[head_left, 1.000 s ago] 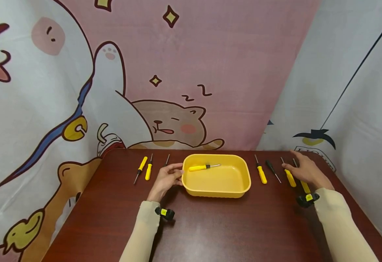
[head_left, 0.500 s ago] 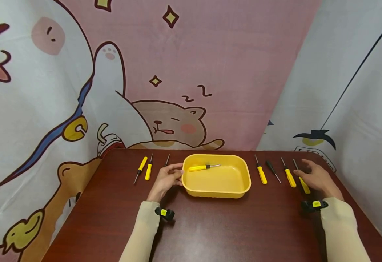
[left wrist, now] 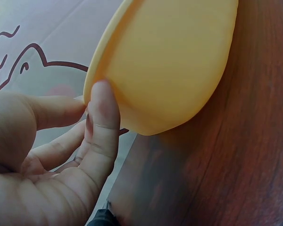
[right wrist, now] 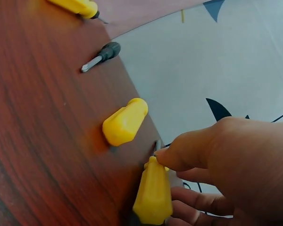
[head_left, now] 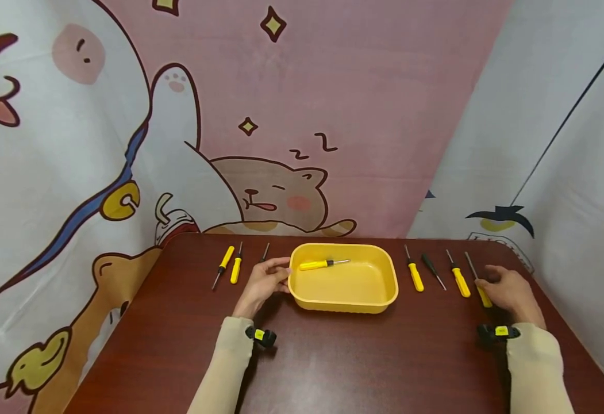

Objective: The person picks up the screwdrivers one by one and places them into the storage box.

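My left hand (head_left: 261, 286) pinches the left rim of a yellow plastic tray (head_left: 353, 290), thumb and fingers on either side of the wall in the left wrist view. Inside the tray lies one yellow-handled screwdriver (head_left: 314, 265), its shaft pointing right. At the far right of the table my right hand (head_left: 515, 294) is on the outermost yellow-handled screwdriver (head_left: 484, 297). In the right wrist view the thumb and fingers pinch this screwdriver (right wrist: 153, 193) near the neck of its handle, and the other fingers are curled beside it.
Left of the tray lie two yellow screwdrivers (head_left: 237, 270) and a third shaft (head_left: 265, 252), partly hidden by the left hand. Between tray and right hand are a yellow screwdriver (head_left: 416, 279), a dark-handled one (head_left: 429, 263) and another yellow one (head_left: 460, 283). A printed cloth (head_left: 374, 115) hangs behind the table.
My right hand has moved right and towards me, from over the two rightmost screwdrivers down onto the outermost one, which it now pinches. The left hand stays on the tray rim.
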`<state>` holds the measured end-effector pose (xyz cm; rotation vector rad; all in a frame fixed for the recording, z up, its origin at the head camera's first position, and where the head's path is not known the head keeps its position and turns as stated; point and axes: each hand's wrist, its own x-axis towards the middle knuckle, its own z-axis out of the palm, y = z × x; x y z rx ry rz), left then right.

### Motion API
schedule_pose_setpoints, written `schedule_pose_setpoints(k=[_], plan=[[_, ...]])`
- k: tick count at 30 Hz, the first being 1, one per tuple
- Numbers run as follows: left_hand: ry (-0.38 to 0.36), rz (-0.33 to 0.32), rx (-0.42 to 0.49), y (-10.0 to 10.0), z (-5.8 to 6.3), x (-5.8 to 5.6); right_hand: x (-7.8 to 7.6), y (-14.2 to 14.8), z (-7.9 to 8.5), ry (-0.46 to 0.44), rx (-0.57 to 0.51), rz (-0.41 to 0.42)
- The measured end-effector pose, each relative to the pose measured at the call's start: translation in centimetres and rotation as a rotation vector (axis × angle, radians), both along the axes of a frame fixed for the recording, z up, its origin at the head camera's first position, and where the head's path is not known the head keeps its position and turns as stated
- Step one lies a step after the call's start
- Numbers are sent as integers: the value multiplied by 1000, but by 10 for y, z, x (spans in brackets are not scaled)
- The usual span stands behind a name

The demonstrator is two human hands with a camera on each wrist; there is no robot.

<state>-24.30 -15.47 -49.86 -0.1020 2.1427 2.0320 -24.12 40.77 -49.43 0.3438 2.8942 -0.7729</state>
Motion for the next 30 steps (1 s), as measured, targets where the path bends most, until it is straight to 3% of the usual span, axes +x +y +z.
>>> schedule_pose_setpoints(k=[7, 17, 30], plan=[[8, -6, -4, -1, 3, -1, 0, -7, 9, -22, 2, -41], [9, -7, -21, -1, 1, 1, 0, -19, 2, -50, -40, -128], [-4, 4, -27, 1, 4, 3, 2, -14, 1, -13, -50, -98]])
